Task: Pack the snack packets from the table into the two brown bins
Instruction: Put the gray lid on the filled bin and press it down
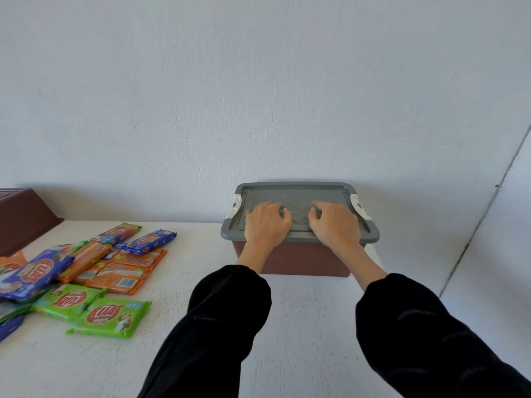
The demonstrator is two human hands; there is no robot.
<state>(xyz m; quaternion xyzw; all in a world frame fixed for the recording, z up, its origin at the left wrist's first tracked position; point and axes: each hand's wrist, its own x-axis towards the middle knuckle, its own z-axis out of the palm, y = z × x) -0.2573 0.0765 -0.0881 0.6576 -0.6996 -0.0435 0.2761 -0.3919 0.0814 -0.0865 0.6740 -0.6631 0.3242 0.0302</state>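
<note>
A brown bin stands at the back of the white table, against the wall, closed by a grey lid with white side latches. My left hand and my right hand both rest palm-down on the lid, fingers spread and slightly curled, holding nothing. A second brown bin sits at the far left edge, only partly in view. Several snack packets lie in a loose pile on the left of the table: green ones in front, orange ones in the middle, blue ones behind and to the left.
The white table runs up to a pale wall at the back. The table's right edge lies just past the lidded bin. Black sleeves cover both my forearms.
</note>
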